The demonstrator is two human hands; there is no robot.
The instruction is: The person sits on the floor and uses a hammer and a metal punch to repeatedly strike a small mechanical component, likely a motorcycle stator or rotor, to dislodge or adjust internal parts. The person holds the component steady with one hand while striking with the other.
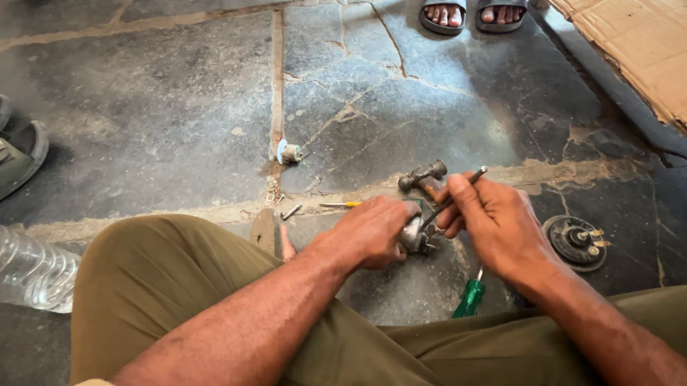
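Stone floor (164,108) carries the work. A small metal part (415,235) is held closed in the left hand (369,231), above the lap. A thin rod tool (452,199) is pinched by the right hand (502,228); steady, light pressure seems best.
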